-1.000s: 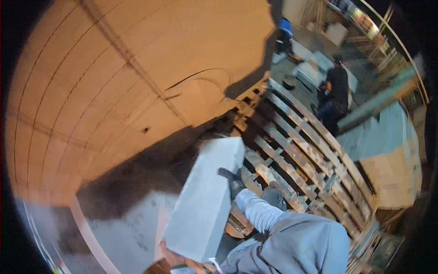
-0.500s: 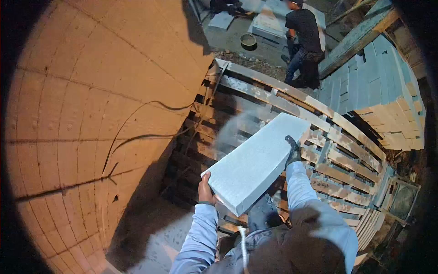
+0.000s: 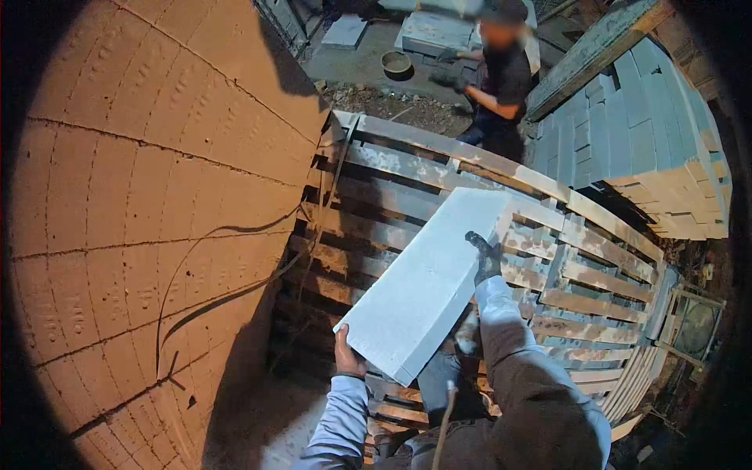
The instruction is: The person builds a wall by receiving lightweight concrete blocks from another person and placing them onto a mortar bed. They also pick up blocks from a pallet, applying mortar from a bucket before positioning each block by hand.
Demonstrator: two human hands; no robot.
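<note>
Item: one long rectangular block (image 3: 427, 282), pale grey-white, flat-faced and square-edged, with a matte, chalky surface; held tilted, its far end raised above a slatted timber pallet stack (image 3: 548, 258). Left hand (image 3: 347, 359), bare, grips the block's near lower corner from beneath, fingers wrapped onto the underside. Right hand (image 3: 484, 257), in a dark glove, clamps the block's right long edge near the far end, fingers curled over the top face. Both sleeves are pale blue. Surround: curved wall of tan brick (image 3: 141, 196) to the left, courses marked by dark joints, a thin dark cable (image 3: 227, 270) draped across it. Pallet boards are rough, weathered and smeared with pale residue. To the right, a stack of grey and tan blocks (image 3: 650, 157) in tidy rows. Beyond, another person (image 3: 497, 86) in a dark shirt stands bent by flat slabs on the ground. Container: a round shallow pan (image 3: 395, 63) on the ground; contents cannot be told. Change from half a second earlier: the block sits slightly higher and farther over the pallets, and the dusty haze beside it is gone.
</note>
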